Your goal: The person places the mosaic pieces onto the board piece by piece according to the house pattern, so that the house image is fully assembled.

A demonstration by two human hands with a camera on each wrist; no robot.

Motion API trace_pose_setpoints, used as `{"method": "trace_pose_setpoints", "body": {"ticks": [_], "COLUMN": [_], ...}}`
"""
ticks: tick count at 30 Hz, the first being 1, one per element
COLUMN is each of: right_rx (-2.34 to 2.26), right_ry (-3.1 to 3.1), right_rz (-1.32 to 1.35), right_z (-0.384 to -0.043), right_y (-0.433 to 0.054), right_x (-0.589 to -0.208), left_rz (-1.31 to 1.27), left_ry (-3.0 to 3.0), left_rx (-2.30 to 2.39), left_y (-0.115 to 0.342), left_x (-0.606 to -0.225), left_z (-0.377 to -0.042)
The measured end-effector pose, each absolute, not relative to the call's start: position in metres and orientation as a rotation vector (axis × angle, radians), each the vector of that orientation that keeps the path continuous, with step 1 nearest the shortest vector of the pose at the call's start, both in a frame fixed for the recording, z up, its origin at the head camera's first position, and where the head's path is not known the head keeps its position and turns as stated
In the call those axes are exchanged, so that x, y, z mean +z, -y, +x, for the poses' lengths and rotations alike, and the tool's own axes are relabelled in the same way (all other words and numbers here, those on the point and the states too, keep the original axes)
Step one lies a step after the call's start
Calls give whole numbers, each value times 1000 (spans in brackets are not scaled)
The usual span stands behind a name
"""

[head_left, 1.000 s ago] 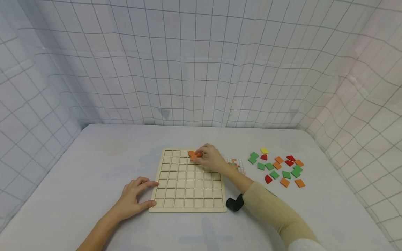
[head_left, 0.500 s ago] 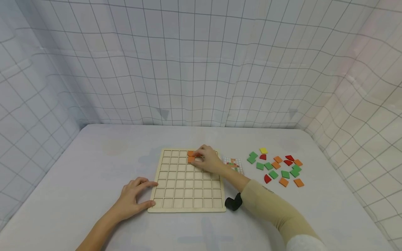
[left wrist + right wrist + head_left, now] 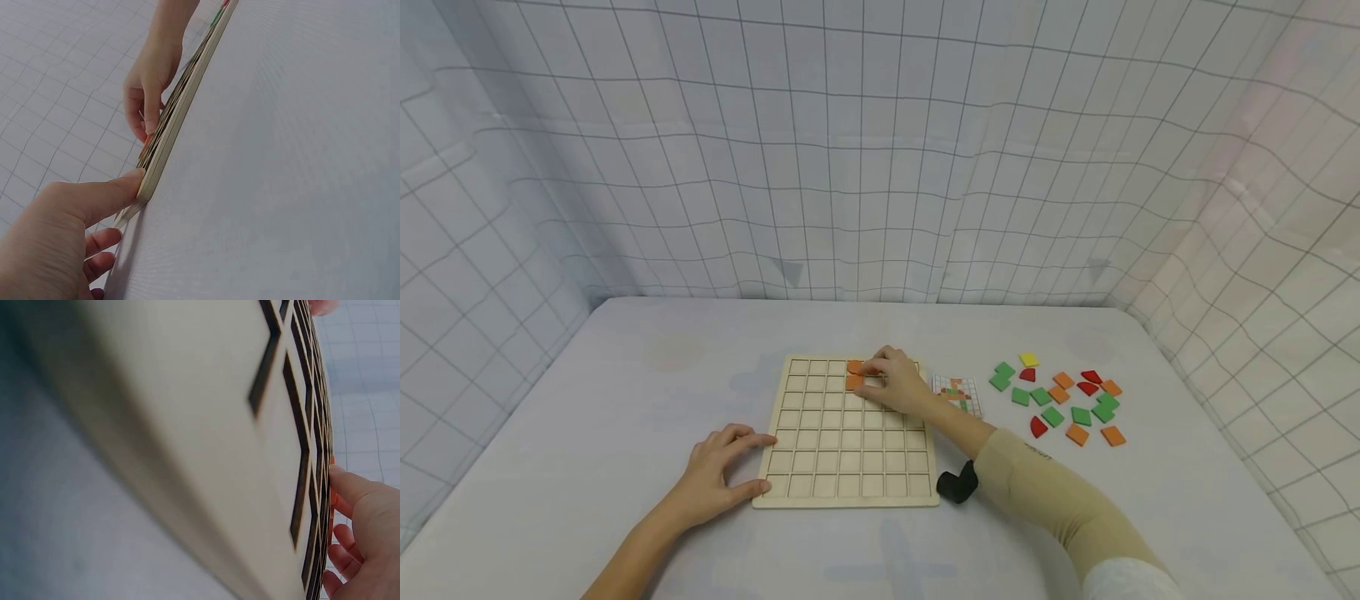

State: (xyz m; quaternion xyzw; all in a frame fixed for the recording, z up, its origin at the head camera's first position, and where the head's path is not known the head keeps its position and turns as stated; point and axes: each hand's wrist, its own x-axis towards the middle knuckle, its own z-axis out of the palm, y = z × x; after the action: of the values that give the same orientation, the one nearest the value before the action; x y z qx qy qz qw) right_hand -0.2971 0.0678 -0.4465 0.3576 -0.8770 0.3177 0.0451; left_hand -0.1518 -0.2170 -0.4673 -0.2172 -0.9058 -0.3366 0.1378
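A pale wooden grid board lies flat in front of me. My left hand rests at its left edge, thumb and index fingertip touching the rim; in the left wrist view the left thumb lies on the board's top face. My right hand reaches over the board's far part. Its thumb and index finger are at the sides of an orange square tile in the second row. Just behind is another orange piece in the far row, partly covered by the fingers.
Right of the board lies a printed pattern card, partly behind the right wrist. Loose green tiles, orange tiles, red quarter-round pieces and a yellow tile are scattered farther right. A black object sits by the right forearm.
The orange square tile has shifted slightly left and now sits squarely in its cell, with my right hand following it. My left hand has stayed at the board's edge.
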Motion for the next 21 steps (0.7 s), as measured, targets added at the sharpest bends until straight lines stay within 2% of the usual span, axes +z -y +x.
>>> {"method": "trace_pose_setpoints", "body": {"ticks": [12, 21], "right_rx": [955, 1168], "right_ry": [2684, 2666], "right_rz": [1092, 1017], "right_z": [-298, -298], "right_y": [-68, -78], "right_x": [-448, -424], "left_rz": [-633, -629], "left_ry": [2615, 2617], "left_rx": [-981, -979], "left_y": [218, 216], "left_x": [-468, -467], "left_z": [-151, -151]}}
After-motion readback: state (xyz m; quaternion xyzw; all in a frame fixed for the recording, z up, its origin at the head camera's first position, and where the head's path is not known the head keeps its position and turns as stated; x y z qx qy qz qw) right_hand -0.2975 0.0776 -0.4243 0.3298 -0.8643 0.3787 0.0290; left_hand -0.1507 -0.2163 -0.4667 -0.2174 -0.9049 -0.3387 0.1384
